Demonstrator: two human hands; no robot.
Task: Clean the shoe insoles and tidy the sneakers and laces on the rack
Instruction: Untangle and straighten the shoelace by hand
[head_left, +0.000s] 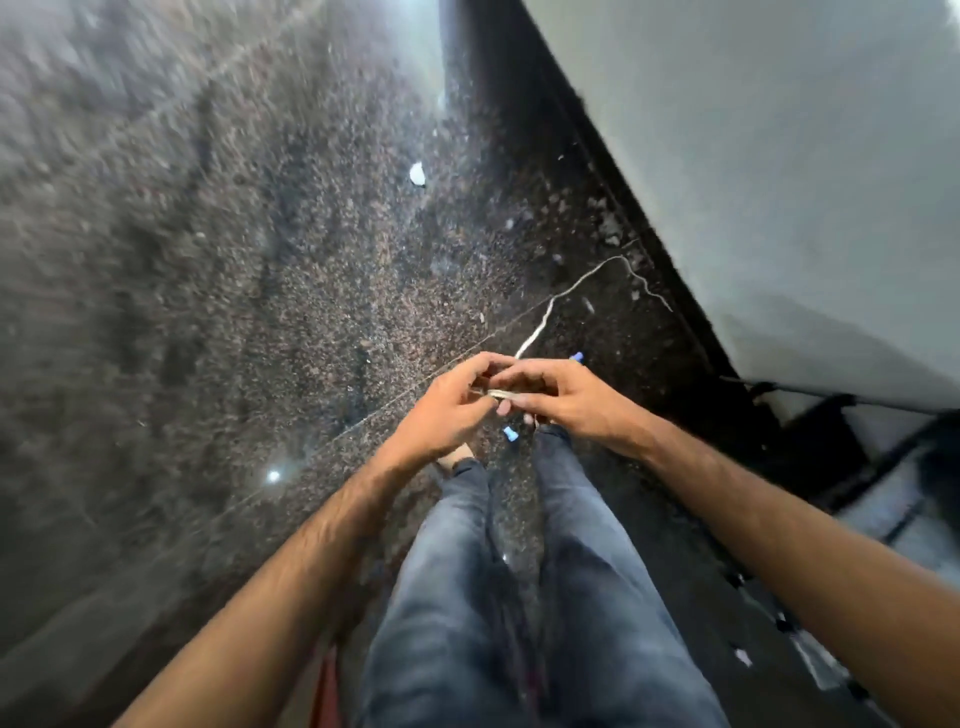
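A thin white shoelace runs from my hands away across the dark speckled floor toward the wall, ending in a wavy tail. My left hand and my right hand meet in the middle of the view, both pinching a gathered part of the lace between their fingers. My fingers hide how the bundle is wound. No sneakers or insoles are in sight.
I stand on dark granite floor; my jeans-clad legs are below. A pale wall runs along the right above a black skirting. A dark metal rack frame sits at the right. Small white and blue scraps lie about.
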